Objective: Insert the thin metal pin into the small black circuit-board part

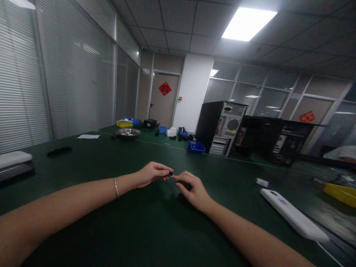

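Over the middle of the dark green tabletop (116, 230), my two hands meet almost fingertip to fingertip. My left hand (151, 175) pinches a small black part (171, 173) between thumb and fingers; its exact kind is too small to tell. From the right, my right hand (196, 189) reaches in with its index fingertip at or very near that part. Its other fingers curl, and a dark shape shows between them and the thumb, which I cannot make out. A small bright spot shows just below the black part.
A white power strip (294, 215) lies to the right, near a yellow bin (340, 193). Farther back stand a computer tower (210, 124), a blue bin (196, 146) and a metal bowl (128, 134). A dark object (59, 150) and a white device (15, 159) lie left.
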`<state>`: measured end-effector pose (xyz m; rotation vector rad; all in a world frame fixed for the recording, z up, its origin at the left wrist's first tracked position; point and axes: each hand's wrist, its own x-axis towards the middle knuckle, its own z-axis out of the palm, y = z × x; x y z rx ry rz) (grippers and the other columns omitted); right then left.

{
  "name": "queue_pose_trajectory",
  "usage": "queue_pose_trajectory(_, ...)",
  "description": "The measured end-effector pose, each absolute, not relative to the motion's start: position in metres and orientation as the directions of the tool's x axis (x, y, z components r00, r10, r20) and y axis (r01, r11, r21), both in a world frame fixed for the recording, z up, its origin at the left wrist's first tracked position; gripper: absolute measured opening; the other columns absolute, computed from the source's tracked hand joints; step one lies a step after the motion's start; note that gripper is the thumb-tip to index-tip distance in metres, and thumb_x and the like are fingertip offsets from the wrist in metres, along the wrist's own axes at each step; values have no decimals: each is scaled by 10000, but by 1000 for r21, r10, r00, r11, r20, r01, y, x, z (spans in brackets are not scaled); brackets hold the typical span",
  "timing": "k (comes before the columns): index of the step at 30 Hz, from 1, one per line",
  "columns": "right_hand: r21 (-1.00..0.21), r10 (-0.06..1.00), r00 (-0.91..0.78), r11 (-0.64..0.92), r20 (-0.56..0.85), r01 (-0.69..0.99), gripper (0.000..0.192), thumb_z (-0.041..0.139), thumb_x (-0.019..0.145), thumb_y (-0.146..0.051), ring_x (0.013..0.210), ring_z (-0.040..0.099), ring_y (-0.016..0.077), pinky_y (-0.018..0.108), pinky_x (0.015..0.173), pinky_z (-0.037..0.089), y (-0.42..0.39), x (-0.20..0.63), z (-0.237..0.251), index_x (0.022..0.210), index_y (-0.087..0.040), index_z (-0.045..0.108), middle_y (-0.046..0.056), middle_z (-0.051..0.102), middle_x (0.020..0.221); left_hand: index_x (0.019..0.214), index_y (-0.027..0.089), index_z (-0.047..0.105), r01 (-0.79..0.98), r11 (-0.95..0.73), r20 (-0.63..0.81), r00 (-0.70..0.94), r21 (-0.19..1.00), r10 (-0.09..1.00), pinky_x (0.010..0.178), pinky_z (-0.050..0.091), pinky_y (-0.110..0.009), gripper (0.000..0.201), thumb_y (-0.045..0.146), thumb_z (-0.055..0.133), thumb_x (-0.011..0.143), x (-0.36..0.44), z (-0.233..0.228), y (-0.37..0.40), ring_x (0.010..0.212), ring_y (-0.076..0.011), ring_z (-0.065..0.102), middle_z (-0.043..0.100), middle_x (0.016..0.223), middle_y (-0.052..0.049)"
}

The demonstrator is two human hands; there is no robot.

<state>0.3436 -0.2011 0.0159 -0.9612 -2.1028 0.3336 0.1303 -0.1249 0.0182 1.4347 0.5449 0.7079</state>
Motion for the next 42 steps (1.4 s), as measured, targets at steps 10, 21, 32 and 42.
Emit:
queue_pose_trajectory(10,-534,739,-358,665,571,522,273,545,868,-211,795,568,174,298,696,447,-202,345,20,1126,-240,629,47,617,903,937,128,601,-37,-185,163,659,982,734,571,396,-223,274,365,602,800,132,18,-118,628,-103,544,633,782,-29)
queue_pose_trajectory(21,-564,768,-315,629,558,535,276,535,876,-256,747,539,167,290,657,428,-200,347,19,1135,-232,625,46,615,883,860,181,632,288,-737,140,878,612,458,720,392,-262,299,451,503,853,129,31,-136,813,-164,536,608,846,-22)
queue_pose_trajectory(32,-553,814,-366,576,451,602,239,529,871,-245,785,547,175,294,686,434,-198,344,20,1089,-220,623,39,623,925,1003,192,611,338,-764,216,826,549,521,761,401,-270,288,413,476,877,129,23,-133,890,-177,523,567,971,-44)
queue_pose_trajectory(42,-516,866,-396,501,307,695,214,650,779,-298,822,562,171,259,686,423,-202,341,22,963,-214,579,10,611,926,979,199,581,383,-759,44,879,527,475,697,405,-257,512,533,718,616,119,36,-125,873,-187,491,521,964,-31)
